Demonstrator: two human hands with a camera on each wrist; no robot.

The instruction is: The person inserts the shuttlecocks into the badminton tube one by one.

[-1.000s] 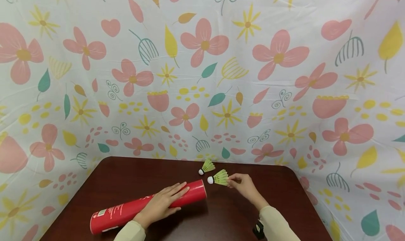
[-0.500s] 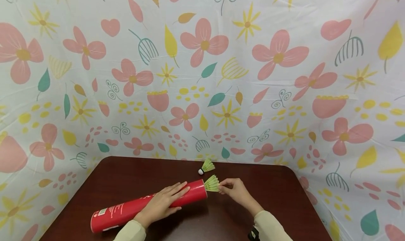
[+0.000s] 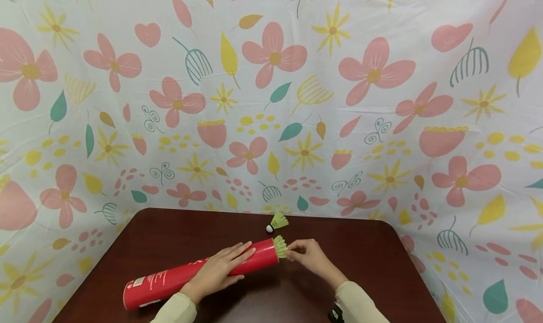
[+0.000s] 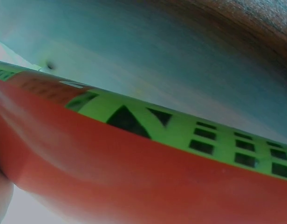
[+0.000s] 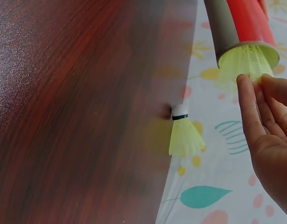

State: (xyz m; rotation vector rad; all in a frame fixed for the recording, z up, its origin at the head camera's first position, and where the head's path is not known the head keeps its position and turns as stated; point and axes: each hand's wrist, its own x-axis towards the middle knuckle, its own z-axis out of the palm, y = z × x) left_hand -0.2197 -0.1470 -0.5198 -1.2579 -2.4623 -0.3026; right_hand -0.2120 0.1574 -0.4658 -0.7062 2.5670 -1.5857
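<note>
A red shuttlecock tube (image 3: 163, 281) lies slantwise on the table, its mouth toward the right. My left hand (image 3: 218, 270) holds it from above, fingers over the top and thumb along the near side. In the left wrist view the tube (image 4: 134, 172) fills the lower half, with a green printed band. A yellow shuttlecock (image 3: 280, 246) sits mostly inside the mouth, only its skirt poking out. The thumb and fingertips of my right hand (image 3: 313, 258) pinch the skirt's edge; the right wrist view shows this shuttlecock (image 5: 246, 63) close up, its cork hidden in the tube.
A second yellow shuttlecock (image 3: 278, 222), with a white cork and black band, lies on the dark brown table (image 3: 191, 233) behind the tube's mouth. A flower-printed curtain (image 3: 271, 125) hangs right behind the table and along both sides.
My right hand has moved left, bringing the shuttlecock from beside the tube's mouth into it, cork first. The left hand and tube have hardly moved.
</note>
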